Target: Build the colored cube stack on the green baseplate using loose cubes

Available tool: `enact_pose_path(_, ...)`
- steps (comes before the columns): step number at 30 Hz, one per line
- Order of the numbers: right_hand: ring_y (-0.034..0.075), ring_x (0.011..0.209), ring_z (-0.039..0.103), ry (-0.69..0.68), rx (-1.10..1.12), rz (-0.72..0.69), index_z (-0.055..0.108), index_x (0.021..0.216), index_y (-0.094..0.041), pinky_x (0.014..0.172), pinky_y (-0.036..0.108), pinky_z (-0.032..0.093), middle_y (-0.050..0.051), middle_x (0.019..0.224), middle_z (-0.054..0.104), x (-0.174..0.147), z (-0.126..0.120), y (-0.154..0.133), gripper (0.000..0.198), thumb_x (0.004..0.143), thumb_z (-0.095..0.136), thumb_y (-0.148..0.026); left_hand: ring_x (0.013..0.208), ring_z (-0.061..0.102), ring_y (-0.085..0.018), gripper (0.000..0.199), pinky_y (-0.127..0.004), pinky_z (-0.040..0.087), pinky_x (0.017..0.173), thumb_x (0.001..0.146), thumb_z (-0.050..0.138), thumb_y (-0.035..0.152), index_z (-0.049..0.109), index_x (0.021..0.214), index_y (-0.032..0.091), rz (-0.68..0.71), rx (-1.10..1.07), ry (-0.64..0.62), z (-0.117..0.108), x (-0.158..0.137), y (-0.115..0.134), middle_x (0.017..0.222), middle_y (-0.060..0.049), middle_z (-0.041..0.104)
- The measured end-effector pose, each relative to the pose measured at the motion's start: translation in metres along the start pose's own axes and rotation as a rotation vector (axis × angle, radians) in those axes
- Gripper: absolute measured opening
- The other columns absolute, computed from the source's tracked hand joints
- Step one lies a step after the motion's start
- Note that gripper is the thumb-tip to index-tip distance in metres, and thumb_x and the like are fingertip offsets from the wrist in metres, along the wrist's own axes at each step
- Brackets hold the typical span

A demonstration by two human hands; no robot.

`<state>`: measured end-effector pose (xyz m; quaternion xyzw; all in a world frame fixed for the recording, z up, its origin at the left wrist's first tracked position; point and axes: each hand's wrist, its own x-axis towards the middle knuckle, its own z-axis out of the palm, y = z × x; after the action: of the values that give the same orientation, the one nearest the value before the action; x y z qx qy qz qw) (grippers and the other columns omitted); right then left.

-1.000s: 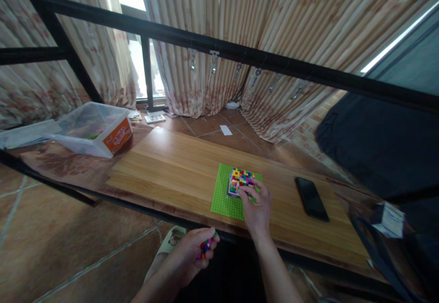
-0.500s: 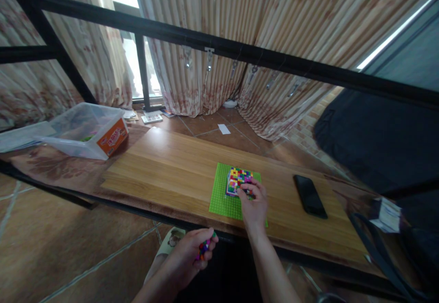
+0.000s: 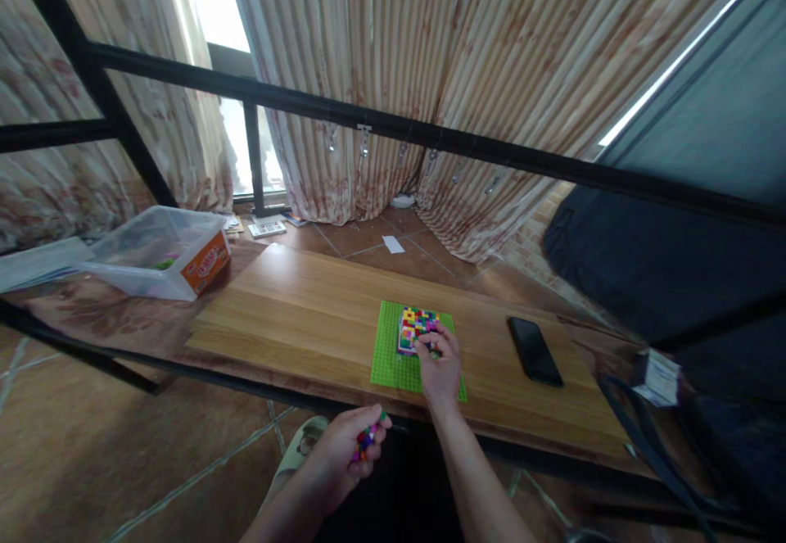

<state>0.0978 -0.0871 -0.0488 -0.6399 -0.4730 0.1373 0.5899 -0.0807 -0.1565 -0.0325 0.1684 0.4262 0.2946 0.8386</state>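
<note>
Small coloured building bricks sit in my left hand, which is curled around them in front of the board's near edge. On the wooden board lies a green studded baseplate, carrying a low block of multicoloured bricks. My right hand reaches over the right side of that block, thumb and fingers bent together against its top near the front. Whatever is between those fingertips is too small and covered to make out. The fingers also hide the block's right front corner.
A black phone lies on the wooden board, right of the baseplate. A clear plastic bin with an orange label stands to the left. A dark metal rail crosses beyond the board, before curtains.
The view has tilted and shifted slightly, so the board and baseplate appear lower and further left. My right hand stays at the brick block; my left hand still holds its bricks.
</note>
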Motion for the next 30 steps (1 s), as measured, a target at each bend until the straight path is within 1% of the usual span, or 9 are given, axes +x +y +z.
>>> enact_pose_path(4, 0.024, 0.114, 0.051, -0.014, 0.003, -0.002, 0.071, 0.083, -0.020, 0.101, 0.043, 0.036, 0.010, 0.117, 0.055, -0.004, -0.015, -0.002, 0.017, 0.078, 0.063, -0.034, 0.044, 0.034, -0.001, 0.031, -0.013, 0.010, 0.037, 0.074, 0.069, 0.039, 0.062, 0.082, 0.010, 0.026, -0.030, -0.027, 0.000, -0.006, 0.003, 0.062, 0.003, 0.044)
enact_pose_path(7, 0.024, 0.113, 0.053, -0.028, 0.017, 0.002, 0.071, 0.087, -0.020, 0.098, 0.043, 0.039, 0.010, 0.115, 0.058, -0.021, -0.028, -0.011, 0.021, 0.083, 0.058, -0.036, 0.045, 0.035, -0.001, 0.032, -0.013, 0.010, 0.036, 0.075, 0.070, 0.039, 0.062, 0.084, 0.010, 0.044, -0.044, -0.031, 0.001, -0.009, 0.005, 0.063, 0.003, 0.044)
enact_pose_path(9, 0.023, 0.104, 0.058, -0.127, 0.070, 0.007, 0.071, 0.088, -0.020, 0.092, 0.039, 0.044, 0.009, 0.107, 0.063, -0.038, -0.034, -0.023, 0.022, 0.086, 0.056, -0.036, 0.045, 0.035, -0.002, 0.032, -0.013, 0.010, 0.037, 0.075, 0.070, 0.039, 0.062, 0.086, 0.010, 0.051, -0.043, -0.030, 0.003, -0.010, 0.005, 0.064, 0.003, 0.044)
enact_pose_path(11, 0.021, 0.096, 0.062, -0.285, 0.106, 0.011, 0.071, 0.092, -0.022, 0.086, 0.036, 0.047, 0.008, 0.099, 0.066, -0.057, -0.039, -0.037, 0.022, 0.088, 0.054, -0.035, 0.046, 0.035, -0.002, 0.032, -0.014, 0.009, 0.037, 0.074, 0.070, 0.039, 0.061, 0.084, 0.010, 0.049, -0.032, -0.035, 0.007, -0.010, 0.004, 0.064, 0.003, 0.045)
enact_pose_path(14, 0.020, 0.094, 0.062, -0.504, 0.090, 0.031, 0.071, 0.100, -0.025, 0.084, 0.032, 0.049, 0.007, 0.101, 0.067, -0.079, -0.042, -0.057, 0.021, 0.089, 0.055, -0.032, 0.047, 0.037, -0.002, 0.032, -0.014, 0.010, 0.038, 0.073, 0.071, 0.040, 0.058, 0.081, 0.012, 0.048, -0.014, -0.058, 0.011, -0.010, 0.002, 0.066, 0.003, 0.047)
enact_pose_path(16, 0.019, 0.089, 0.063, -0.571, 0.081, 0.035, 0.072, 0.100, -0.026, 0.081, 0.031, 0.049, 0.006, 0.097, 0.067, -0.085, -0.044, -0.064, 0.022, 0.091, 0.053, -0.030, 0.048, 0.039, -0.003, 0.034, -0.015, 0.011, 0.039, 0.071, 0.072, 0.042, 0.057, 0.081, 0.013, 0.051, -0.001, -0.070, 0.012, -0.010, 0.001, 0.067, 0.002, 0.047)
enact_pose_path(22, 0.019, 0.085, 0.064, -0.572, 0.111, 0.008, 0.072, 0.100, -0.025, 0.076, 0.029, 0.051, 0.005, 0.091, 0.069, -0.083, -0.045, -0.060, 0.020, 0.089, 0.056, -0.030, 0.049, 0.040, -0.003, 0.038, -0.016, 0.011, 0.039, 0.068, 0.074, 0.045, 0.057, 0.079, 0.012, 0.066, 0.007, -0.084, 0.011, -0.008, 0.000, 0.067, 0.002, 0.047)
enact_pose_path(26, 0.019, 0.085, 0.065, -0.565, 0.135, 0.059, 0.072, 0.098, -0.025, 0.078, 0.030, 0.050, 0.004, 0.090, 0.069, -0.080, -0.042, -0.057, 0.019, 0.088, 0.057, -0.030, 0.049, 0.039, -0.003, 0.038, -0.015, 0.013, 0.039, 0.070, 0.072, 0.047, 0.056, 0.077, 0.013, 0.066, -0.007, -0.082, 0.012, -0.004, 0.001, 0.067, 0.002, 0.047)
enact_pose_path(30, 0.019, 0.088, 0.064, -0.465, 0.213, 0.159, 0.073, 0.090, -0.024, 0.078, 0.031, 0.051, 0.004, 0.090, 0.070, -0.076, -0.040, -0.057, 0.015, 0.084, 0.062, -0.033, 0.047, 0.037, -0.002, 0.035, -0.015, 0.011, 0.038, 0.075, 0.068, 0.045, 0.059, 0.082, 0.012, 0.051, -0.029, -0.099, 0.011, -0.001, 0.006, 0.067, 0.002, 0.046)
